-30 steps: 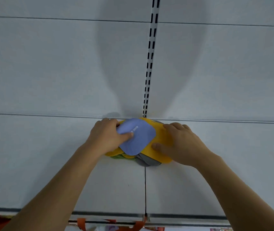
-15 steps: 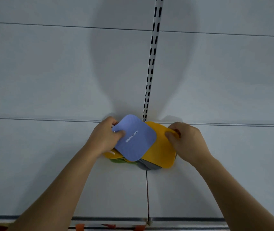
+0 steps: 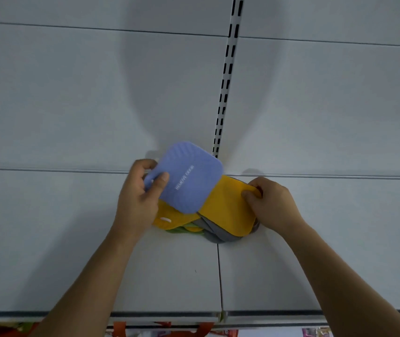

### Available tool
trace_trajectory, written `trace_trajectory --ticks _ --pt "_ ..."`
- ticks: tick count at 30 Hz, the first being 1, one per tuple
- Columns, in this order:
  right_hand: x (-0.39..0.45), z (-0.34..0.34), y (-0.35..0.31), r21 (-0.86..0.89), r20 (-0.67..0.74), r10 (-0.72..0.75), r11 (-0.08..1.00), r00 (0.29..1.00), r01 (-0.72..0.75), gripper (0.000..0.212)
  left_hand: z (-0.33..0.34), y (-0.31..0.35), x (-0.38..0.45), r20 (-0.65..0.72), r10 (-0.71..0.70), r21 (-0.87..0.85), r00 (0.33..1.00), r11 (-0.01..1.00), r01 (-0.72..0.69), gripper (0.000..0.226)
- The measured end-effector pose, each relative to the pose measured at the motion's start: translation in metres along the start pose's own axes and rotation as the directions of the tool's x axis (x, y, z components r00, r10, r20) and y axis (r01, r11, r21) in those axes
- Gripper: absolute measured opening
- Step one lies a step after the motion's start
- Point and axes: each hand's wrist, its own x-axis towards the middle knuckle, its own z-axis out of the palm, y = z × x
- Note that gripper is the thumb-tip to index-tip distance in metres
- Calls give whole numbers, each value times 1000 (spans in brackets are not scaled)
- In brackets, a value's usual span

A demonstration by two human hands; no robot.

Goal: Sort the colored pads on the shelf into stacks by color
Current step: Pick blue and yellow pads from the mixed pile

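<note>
shelf [image 3: 72,239]: white, seamed | on it: mixed pad pile [image 3: 216,233], near back

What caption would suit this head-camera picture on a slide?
Left hand lifts a blue pad while right hand pinches a yellow pad on the mixed pile.

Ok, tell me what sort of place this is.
Probably a shop aisle: a white metal display shelf with a slotted upright strip on its back panel, and bright packaged goods glimpsed below the shelf edge. It could also be a stockroom.
</note>
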Motion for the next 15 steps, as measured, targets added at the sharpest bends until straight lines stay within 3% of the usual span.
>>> trace_trajectory --ticks 2,5,8,11,13,15 --pt "1 -2 -2 36 -1 18 999 1000 -18 5 -9 0 8 -16 -89 -32 996 996 89 28" --pt "-5 -12 -9 87 -38 21 996 999 -18 4 -8 -2 14 67 -190 88 980 979 183 17" --pt "-18 -35 -22 173 -209 -1 984 978 38 3 -2 -10 14 80 -275 77 958 960 269 17" --pt "-35 -59 -42 203 -421 -49 968 905 147 1 -2 -12 14 71 -316 50 946 948 313 16" --pt "-47 -62 -55 145 -536 -180 943 825 300 3 -1 -9 15 67 -310 70 948 950 305 12" --pt "-55 -51 -55 -26 -532 -387 897 753 442 9 0 -5 14 74 -312 74 947 949 307 13"
